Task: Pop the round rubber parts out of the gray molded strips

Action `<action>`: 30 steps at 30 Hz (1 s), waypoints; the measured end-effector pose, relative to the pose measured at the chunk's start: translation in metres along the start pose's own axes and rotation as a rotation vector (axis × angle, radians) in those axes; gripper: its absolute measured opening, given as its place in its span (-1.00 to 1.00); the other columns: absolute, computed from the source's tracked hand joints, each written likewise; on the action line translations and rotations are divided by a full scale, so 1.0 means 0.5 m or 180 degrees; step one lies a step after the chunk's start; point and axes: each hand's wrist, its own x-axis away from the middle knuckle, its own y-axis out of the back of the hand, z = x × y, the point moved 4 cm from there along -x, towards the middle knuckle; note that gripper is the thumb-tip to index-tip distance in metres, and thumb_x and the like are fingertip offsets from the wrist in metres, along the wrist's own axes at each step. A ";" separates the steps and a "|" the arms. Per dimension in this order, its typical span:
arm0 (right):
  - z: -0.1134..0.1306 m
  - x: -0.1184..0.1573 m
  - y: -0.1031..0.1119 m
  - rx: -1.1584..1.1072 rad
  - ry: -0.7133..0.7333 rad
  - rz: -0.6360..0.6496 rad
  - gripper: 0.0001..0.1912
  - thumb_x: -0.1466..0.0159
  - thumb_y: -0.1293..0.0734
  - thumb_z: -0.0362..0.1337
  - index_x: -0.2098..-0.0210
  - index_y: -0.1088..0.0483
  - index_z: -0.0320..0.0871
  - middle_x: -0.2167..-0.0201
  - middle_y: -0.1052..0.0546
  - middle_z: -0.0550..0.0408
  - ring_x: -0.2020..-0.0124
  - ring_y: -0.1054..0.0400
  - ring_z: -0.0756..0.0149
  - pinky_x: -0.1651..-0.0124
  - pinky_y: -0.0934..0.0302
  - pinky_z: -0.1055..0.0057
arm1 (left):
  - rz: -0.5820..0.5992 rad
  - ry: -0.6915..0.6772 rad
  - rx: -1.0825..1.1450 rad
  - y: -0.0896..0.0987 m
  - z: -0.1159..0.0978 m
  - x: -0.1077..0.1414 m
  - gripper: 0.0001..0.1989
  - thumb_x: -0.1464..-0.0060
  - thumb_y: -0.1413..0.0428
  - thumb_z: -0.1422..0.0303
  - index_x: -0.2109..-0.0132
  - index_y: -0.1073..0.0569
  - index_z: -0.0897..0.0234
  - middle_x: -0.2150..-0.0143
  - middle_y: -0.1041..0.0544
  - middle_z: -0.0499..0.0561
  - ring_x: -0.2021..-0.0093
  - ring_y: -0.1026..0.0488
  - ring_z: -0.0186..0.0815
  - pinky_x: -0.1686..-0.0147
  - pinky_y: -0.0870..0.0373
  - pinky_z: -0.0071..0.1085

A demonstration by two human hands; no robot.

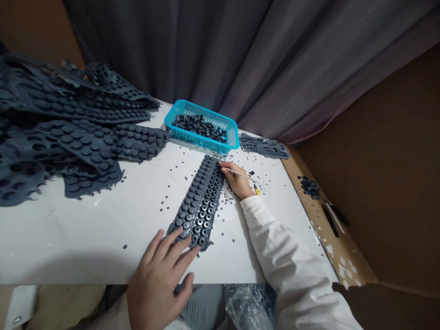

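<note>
A long dark rubber sheet (196, 197) with rows of round raised parts lies on the white table, slanting away from me. My left hand (165, 270) is spread, its fingertips resting on the sheet's near end. At the sheet's far right corner, my right hand (237, 178) is closed around a thin pale stick (245, 176), its fingertips at the last raised parts. Those in the right rows show holes in their tops; the left rows look solid. Small dark discs are scattered on both sides of the sheet.
A blue basket (206, 145) of small black parts stands beyond the sheet. More rubber sheets (82, 142) are heaped at the left. Another sheet (264, 146) lies right of the basket. A black pile (310, 187) and tools (330, 220) are on the cardboard ledge; curtains hang behind.
</note>
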 end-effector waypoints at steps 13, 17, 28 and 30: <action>-0.022 -0.025 0.032 0.0766 0.0206 -0.0286 -0.74 -0.30 -0.18 -0.16 0.14 -0.42 -0.09 0.04 -0.50 -0.03 0.04 -0.40 0.15 -0.01 -0.26 0.17 | -0.0097 -0.0054 -0.0039 0.005 -0.004 0.003 -0.69 -0.01 -0.05 0.35 0.07 -0.50 0.09 0.04 -0.51 -0.04 -0.08 -0.30 -0.12 -0.22 0.00 -0.04; -0.020 -0.016 0.008 0.0111 0.0093 -0.0172 -0.75 -0.27 -0.22 -0.14 0.19 -0.44 -0.10 0.10 -0.53 -0.01 0.02 -0.39 0.21 -0.05 -0.26 0.21 | -0.0059 -0.0048 -0.0054 0.000 -0.001 0.003 -0.68 -0.01 -0.05 0.34 0.06 -0.50 0.09 0.04 -0.51 -0.05 -0.09 -0.30 -0.11 -0.22 0.01 -0.04; -0.011 -0.008 0.017 -0.0049 -0.0052 -0.0255 -0.78 -0.23 -0.27 -0.18 0.26 -0.46 -0.17 0.18 -0.56 -0.09 0.09 -0.44 0.19 0.00 -0.31 0.24 | -0.0061 -0.0019 -0.0007 0.002 -0.002 0.000 -0.69 -0.02 -0.05 0.34 0.06 -0.50 0.09 0.03 -0.50 -0.05 -0.09 -0.29 -0.11 -0.21 0.01 -0.04; -0.009 -0.009 0.015 0.0078 0.0020 -0.0192 -0.78 -0.24 -0.26 -0.18 0.25 -0.45 -0.17 0.17 -0.55 -0.09 0.08 -0.44 0.20 -0.01 -0.30 0.24 | -0.0061 -0.0033 -0.0013 0.001 -0.002 0.001 -0.68 -0.01 -0.05 0.34 0.05 -0.50 0.09 0.03 -0.50 -0.05 -0.09 -0.29 -0.11 -0.21 0.01 -0.04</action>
